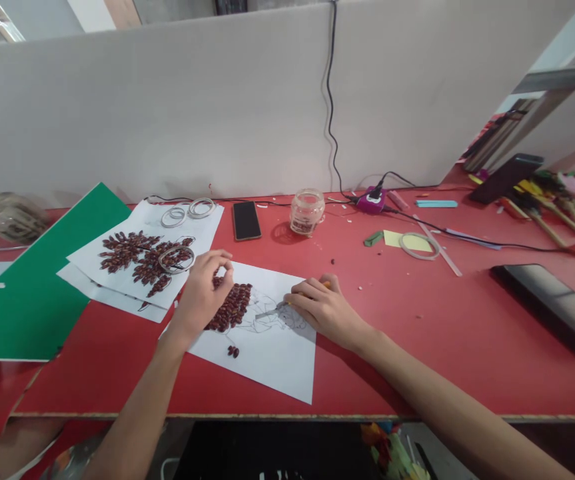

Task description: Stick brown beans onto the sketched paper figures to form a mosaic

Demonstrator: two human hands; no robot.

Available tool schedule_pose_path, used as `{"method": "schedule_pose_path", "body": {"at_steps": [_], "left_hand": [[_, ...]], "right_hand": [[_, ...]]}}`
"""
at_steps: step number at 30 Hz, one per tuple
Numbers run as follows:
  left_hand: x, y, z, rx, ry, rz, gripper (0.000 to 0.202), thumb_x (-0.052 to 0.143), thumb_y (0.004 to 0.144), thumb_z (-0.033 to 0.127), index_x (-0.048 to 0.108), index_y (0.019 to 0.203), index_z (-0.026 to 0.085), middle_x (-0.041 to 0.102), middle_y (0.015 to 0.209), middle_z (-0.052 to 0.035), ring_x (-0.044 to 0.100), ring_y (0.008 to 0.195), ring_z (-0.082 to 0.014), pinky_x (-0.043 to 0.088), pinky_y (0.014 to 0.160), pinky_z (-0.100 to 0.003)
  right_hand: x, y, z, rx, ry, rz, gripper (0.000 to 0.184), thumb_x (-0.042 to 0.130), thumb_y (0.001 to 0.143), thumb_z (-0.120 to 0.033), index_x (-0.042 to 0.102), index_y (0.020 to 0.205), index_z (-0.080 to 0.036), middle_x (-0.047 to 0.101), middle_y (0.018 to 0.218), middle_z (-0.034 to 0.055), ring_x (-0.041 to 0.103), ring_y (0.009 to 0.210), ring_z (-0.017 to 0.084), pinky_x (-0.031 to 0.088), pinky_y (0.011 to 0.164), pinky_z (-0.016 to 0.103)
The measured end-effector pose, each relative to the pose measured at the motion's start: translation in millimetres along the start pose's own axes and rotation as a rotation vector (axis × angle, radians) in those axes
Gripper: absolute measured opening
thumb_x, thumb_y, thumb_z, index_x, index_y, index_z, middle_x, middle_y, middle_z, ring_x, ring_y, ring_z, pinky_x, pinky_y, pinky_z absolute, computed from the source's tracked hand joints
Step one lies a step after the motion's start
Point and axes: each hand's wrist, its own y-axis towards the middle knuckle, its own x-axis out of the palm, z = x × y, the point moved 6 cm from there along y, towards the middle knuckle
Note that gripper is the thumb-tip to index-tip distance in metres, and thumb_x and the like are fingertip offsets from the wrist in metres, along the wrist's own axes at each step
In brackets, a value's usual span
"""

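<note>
Paper (277, 373) on red tabletop (367, 300), pale partition (192, 113), perhaps books (500, 133) right

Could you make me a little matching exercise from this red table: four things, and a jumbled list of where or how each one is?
Things:
1) Right hand
2) Green board
3) Purple plug block
4) Yellow paper

Where or how:
A) Partly under white sheets
B) Partly covered by a pale ring
C) Holding a metal-tipped tool
D) Joined to black cords

Pairs: 1-C, 2-A, 3-D, 4-B
</note>
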Motion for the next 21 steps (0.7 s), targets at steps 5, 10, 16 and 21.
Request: {"method": "schedule_pose_path", "body": {"at_steps": [5, 10, 16, 21], "left_hand": [[6.4, -29, 6, -0.001, 0.000, -0.344, 0.024, 0.057, 0.102, 0.033, 0.062, 0.125, 0.029, 0.065, 0.133, -0.0027, 0.060, 0.124, -0.0239, 0.049, 0.106, -0.039], [40.9, -6, 15, 0.115, 0.141, -0.301, 0.017, 0.056, 0.100, 0.024, 0.072, 0.100, 0.024, 0.069, 0.125, -0.0057, 0.062, 0.117, -0.0270, 0.049, 0.106, -0.045], [-25.0, 0, 0, -0.024, 0.063, 0.057, 0.022, 0.054, 0.101, 0.035, 0.074, 0.103, 0.024, 0.076, 0.111, -0.0048, 0.070, 0.106, -0.0240, 0.054, 0.102, -0.038], [-91.5, -133, -36, -0.190, 0.062, -0.315, 0.027, 0.054, 0.096, 0.041, 0.081, 0.094, 0.039, 0.080, 0.109, 0.0033, 0.076, 0.101, -0.0245, 0.064, 0.092, -0.038]], "right_hand": [[-1, 1, -1, -0.006, 0.012, 0.009, 0.026, 0.043, 0.110, -0.018, 0.068, 0.109, -0.023, 0.074, 0.100, 0.0043, 0.062, 0.092, 0.017, 0.028, 0.088, 0.038], [-2, 1, -3, -0.006, -0.005, -0.006, 0.024, 0.044, 0.110, -0.017, 0.068, 0.109, -0.023, 0.074, 0.101, 0.0038, 0.062, 0.092, 0.016, 0.028, 0.088, 0.038], [-1, 0, -3, -0.017, -0.017, -0.018, 0.024, 0.044, 0.109, -0.016, 0.067, 0.111, -0.023, 0.074, 0.101, 0.0047, 0.063, 0.094, 0.017, 0.029, 0.087, 0.038], [-3, 0, -2, -0.018, -0.007, 0.006, 0.025, 0.043, 0.110, -0.016, 0.067, 0.108, -0.023, 0.073, 0.099, 0.0046, 0.062, 0.092, 0.017, 0.029, 0.086, 0.038]]}}
